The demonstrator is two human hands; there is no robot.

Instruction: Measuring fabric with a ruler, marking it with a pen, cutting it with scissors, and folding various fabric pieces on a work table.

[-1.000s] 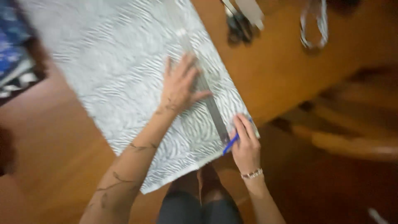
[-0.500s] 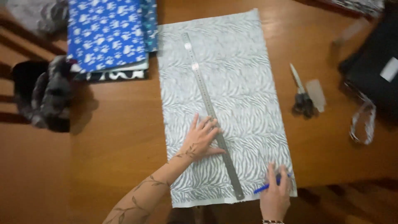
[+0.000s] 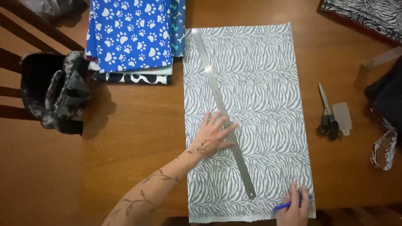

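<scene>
Left hand (image 3: 213,136) flat, pinning the long steel ruler (image 3: 222,111) on grey zebra-print fabric (image 3: 259,83); right hand (image 3: 295,207) apparently grips a blue pen (image 3: 284,205), poised to mark.

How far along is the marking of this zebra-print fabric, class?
Done: the zebra-print fabric lies flat on the table, with the metal ruler laid diagonally across it. In hand: the left hand presses the ruler; the right hand holds a blue pen near the bottom edge. Left: no drawn line shows; the scissors lie untouched.
</scene>
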